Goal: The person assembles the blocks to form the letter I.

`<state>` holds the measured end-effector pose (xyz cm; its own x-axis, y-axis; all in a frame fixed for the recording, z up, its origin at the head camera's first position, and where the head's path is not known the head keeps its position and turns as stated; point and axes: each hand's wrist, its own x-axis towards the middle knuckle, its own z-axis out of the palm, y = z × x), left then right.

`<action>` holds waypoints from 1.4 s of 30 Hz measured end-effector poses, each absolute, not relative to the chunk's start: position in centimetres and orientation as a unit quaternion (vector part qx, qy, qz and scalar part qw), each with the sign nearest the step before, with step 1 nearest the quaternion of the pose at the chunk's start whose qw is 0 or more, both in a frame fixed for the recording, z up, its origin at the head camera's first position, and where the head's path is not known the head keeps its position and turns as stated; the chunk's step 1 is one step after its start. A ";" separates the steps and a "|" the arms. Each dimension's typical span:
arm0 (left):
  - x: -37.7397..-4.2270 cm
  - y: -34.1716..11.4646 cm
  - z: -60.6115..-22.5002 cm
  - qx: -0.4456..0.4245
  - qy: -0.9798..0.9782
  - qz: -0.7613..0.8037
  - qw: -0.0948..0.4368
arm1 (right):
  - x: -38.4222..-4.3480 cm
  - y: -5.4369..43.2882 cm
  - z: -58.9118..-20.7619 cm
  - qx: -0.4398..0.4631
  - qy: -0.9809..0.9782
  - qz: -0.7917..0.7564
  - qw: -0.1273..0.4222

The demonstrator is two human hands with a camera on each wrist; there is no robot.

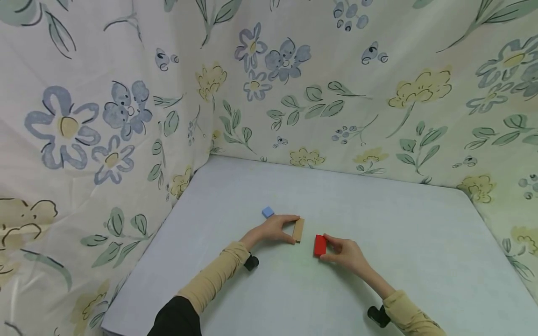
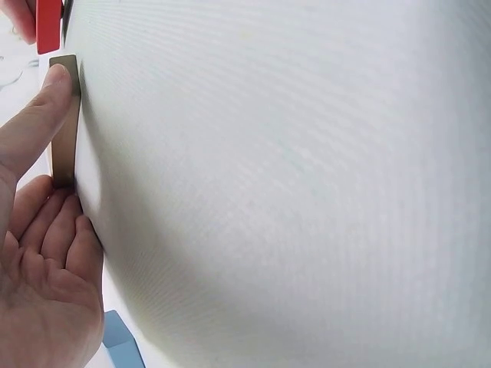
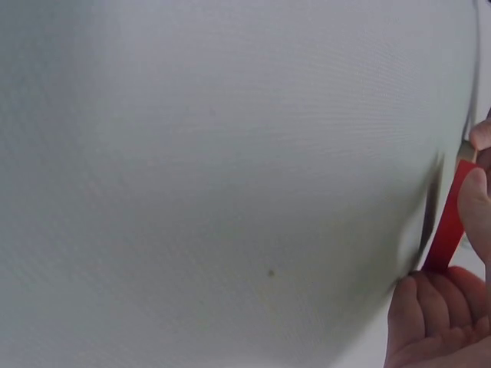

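Observation:
My left hand [image 1: 275, 228] pinches a flat tan wooden block [image 1: 298, 230] by its two ends, thumb at the near end and fingers at the far end. In the left wrist view the tan block [image 2: 64, 146] stands close over the white surface. To its right, my right hand [image 1: 345, 253] grips a red rectangular block [image 1: 320, 246] the same way, between thumb and fingers. The right wrist view shows the red block [image 3: 451, 230] tilted, with a shadow beside it. A small gap separates the two blocks. Just behind the left hand lies a small blue block [image 1: 267, 212].
Both hands work over a white-covered table [image 1: 378, 219]. A floral curtain [image 1: 336, 93] hangs along its back and left side. A black wrist camera [image 1: 251, 262] sits under the left wrist, and another black camera [image 1: 378, 316] under the right.

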<state>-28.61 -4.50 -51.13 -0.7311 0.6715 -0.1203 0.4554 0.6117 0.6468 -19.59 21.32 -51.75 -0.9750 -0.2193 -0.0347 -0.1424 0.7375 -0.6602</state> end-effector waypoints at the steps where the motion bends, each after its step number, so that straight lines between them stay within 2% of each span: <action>1: -28.6 -4.5 -51.1 0.321 0.880 0.302 0.178 | -19.6 21.3 -51.7 -0.099 0.931 -0.348 0.053; 17: -28.8 -4.4 -51.3 0.321 0.882 0.298 0.176 | -19.8 20.7 -51.8 -0.088 0.938 -0.331 0.053; 42: -28.5 -4.4 -51.1 0.318 0.881 0.301 0.177 | -19.2 20.8 -52.5 -0.123 0.936 -0.330 -0.010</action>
